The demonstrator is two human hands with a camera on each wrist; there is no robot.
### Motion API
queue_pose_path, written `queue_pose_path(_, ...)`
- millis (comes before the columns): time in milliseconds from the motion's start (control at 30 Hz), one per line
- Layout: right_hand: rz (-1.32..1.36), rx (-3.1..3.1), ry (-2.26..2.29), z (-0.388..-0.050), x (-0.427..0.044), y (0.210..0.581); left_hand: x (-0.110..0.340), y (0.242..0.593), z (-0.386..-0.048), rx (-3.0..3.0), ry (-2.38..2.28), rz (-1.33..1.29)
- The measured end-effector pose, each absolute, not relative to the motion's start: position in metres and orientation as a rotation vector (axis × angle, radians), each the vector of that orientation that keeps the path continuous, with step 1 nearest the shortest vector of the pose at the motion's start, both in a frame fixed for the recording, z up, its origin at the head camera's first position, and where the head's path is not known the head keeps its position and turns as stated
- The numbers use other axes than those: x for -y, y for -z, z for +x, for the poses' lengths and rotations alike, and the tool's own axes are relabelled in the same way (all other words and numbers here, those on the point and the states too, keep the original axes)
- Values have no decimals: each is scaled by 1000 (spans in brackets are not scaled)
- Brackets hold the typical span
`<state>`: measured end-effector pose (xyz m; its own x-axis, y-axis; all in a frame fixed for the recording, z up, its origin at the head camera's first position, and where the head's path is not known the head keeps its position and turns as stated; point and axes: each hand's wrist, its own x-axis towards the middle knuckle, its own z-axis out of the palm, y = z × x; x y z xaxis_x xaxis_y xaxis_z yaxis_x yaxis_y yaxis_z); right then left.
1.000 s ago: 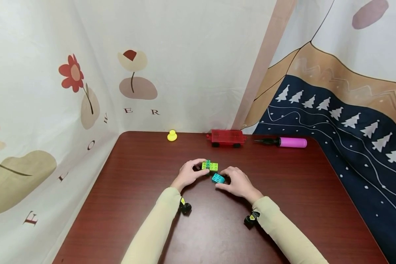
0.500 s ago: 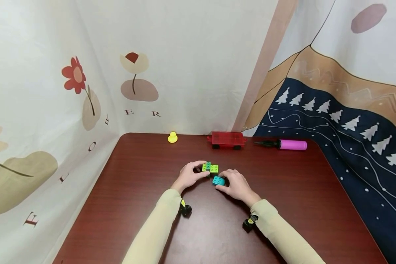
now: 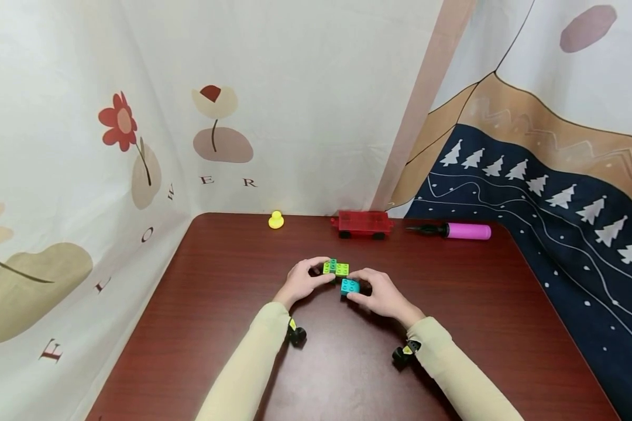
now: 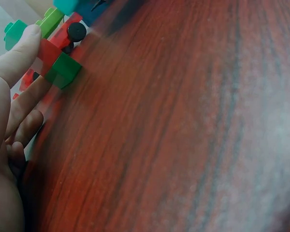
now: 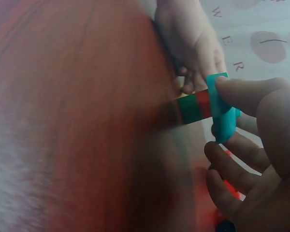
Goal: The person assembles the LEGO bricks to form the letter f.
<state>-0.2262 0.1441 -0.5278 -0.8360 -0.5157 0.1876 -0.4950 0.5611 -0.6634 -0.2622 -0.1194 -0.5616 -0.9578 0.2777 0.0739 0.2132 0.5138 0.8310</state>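
My left hand [image 3: 305, 282] grips a small stack of toy building blocks [image 3: 342, 269] near the table's middle. Lime and darker green studs show on top of it. In the left wrist view a red part lies between the thumb and a green block [image 4: 63, 70] at the bottom. Close to the stack's near right side, my right hand [image 3: 383, 293] pinches a teal building block [image 3: 350, 286] between thumb and fingers. The right wrist view has this teal block [image 5: 221, 108] in front of the stack, so whether the two touch cannot be told.
Along the back edge of the brown table [image 3: 232, 327] stand a yellow rubber duck [image 3: 276, 220], a red toy wagon [image 3: 366, 224] with black wheels, and a pink hand pump [image 3: 467, 231] with a black nozzle. Printed cloth hangs behind and beside the table.
The right hand has turned the teal block so its edges lie straighter, and has shifted slightly rightward. My left hand stays on its stack. The head view has tilted a little.
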Motion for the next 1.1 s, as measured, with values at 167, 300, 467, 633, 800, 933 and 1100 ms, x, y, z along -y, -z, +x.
queue_pose_path(167, -906, -2747, 1209, -229, -145, 519, 119, 563, -263, -2672, -1460, 435)
queue_pose_path(300, -916, -2750, 1255, -234, -144, 514, 119, 563, -263, -2675, -1455, 441)
queue_pose_path(467, -933, -2737, 1319, -240, -141, 510, 119, 562, -263, -2685, -1450, 447)
queue_pose_path(633, -944, -2718, 1354, -245, -135, 508, 119, 562, -263, -2699, -1442, 459)
queue_pose_path(800, -934, -2712, 1370, -250, -128, 506, 119, 561, -262, -2701, -1450, 464)
queue_pose_path(933, -951, -2717, 1388, -254, -122, 505, 119, 562, -263, -2700, -1455, 475)
queue_pose_path(1100, -956, -2724, 1409, -259, -117, 503, 119, 563, -264, -2708, -1441, 485)
